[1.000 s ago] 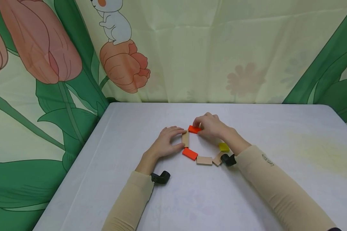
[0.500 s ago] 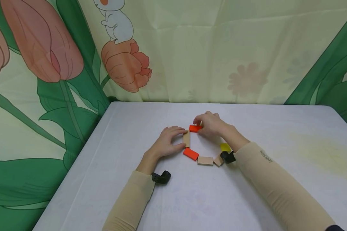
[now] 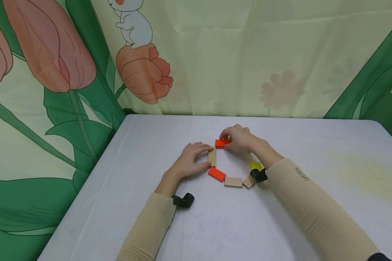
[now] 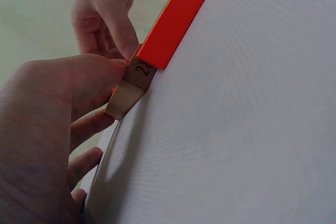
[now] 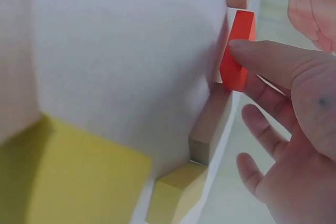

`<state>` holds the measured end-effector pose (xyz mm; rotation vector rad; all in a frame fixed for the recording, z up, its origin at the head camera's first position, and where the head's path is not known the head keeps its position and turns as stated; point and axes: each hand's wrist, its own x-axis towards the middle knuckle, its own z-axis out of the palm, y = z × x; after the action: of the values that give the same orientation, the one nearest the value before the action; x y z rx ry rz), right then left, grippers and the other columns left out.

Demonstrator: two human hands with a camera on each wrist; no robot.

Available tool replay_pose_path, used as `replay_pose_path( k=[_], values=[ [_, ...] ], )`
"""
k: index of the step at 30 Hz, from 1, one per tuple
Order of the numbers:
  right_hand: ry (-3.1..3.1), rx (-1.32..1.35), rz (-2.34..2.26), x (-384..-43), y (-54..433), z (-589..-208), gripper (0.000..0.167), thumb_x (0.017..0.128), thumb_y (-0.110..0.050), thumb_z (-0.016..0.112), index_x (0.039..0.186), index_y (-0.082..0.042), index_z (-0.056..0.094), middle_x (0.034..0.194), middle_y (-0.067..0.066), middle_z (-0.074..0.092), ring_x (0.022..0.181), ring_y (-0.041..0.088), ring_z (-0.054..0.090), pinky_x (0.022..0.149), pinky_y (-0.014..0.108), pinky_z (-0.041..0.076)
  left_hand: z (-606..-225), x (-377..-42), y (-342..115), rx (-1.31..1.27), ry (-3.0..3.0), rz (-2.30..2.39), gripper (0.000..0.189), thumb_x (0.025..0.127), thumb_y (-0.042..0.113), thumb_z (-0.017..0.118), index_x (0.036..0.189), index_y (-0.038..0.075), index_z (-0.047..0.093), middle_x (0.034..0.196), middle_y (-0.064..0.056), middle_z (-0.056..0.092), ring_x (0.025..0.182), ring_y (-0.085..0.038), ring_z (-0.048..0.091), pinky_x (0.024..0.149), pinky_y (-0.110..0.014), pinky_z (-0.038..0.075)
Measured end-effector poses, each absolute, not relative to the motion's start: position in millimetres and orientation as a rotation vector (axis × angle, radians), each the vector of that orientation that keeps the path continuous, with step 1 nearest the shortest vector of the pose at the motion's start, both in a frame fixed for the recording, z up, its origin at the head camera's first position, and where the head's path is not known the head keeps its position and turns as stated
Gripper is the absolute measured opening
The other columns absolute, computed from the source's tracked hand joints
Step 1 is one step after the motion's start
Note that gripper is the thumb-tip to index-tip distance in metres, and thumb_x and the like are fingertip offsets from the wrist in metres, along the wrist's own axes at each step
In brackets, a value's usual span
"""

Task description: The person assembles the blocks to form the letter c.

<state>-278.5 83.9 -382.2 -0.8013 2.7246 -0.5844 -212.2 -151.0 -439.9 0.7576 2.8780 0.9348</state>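
The left hand (image 3: 191,159) pinches a plain wooden block (image 3: 211,157) by its two ends, thumb at the near end and index fingertip at the far one. Dark markings show on the wooden block (image 4: 137,72) in the left wrist view. At the far side of a ring of blocks, the right hand (image 3: 241,139) holds a red block (image 3: 221,144) between thumb and fingers. The thumb lies across the face of the red block (image 5: 239,51) in the right wrist view. A second red block (image 3: 217,174) lies by the left thumb, angled to the wooden one.
The ring continues along its near side with a wooden block (image 3: 233,182), an angled wooden block (image 3: 248,182) and a yellow block (image 3: 256,165) beside the right wrist. Further wooden (image 5: 210,121) and yellow (image 5: 177,192) blocks follow the held red one. A white cloth covers the table (image 3: 150,145).
The right hand has turned the red block from a slant to nearly level and shifted it slightly away. The left hand stays at its wooden block. The head view has drifted a little.
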Motion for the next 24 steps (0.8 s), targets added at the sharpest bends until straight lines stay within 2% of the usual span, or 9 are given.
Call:
replay_pose_path(
  k=[11,24],
  values=[
    [2.727,-0.819,-0.592,-286.4,82.1,-374.1,0.031,0.091,-0.008,0.072,0.121,-0.011,0.070,0.117,0.009,0.065,0.120,0.033,0.045,0.102,0.060,0.031,-440.2,-213.2,-151.5,0.774,2.887,0.937,0.053,0.091,0.035,0.069,0.142,0.023,0.060,0.143,0.003,0.055,0.142,-0.021,0.036,0.121,-0.050,0.011],
    [2.729,-0.879,-0.548,-289.7,80.7,-374.8,0.029,0.091,-0.005,0.070,0.118,-0.012,0.071,0.119,0.008,0.064,0.121,0.034,0.045,0.102,0.062,0.031,-442.5,-214.1,-151.1,0.786,2.884,0.943,0.052,0.091,0.035,0.070,0.141,0.024,0.061,0.143,0.003,0.056,0.142,-0.021,0.036,0.121,-0.049,0.010]
  ],
)
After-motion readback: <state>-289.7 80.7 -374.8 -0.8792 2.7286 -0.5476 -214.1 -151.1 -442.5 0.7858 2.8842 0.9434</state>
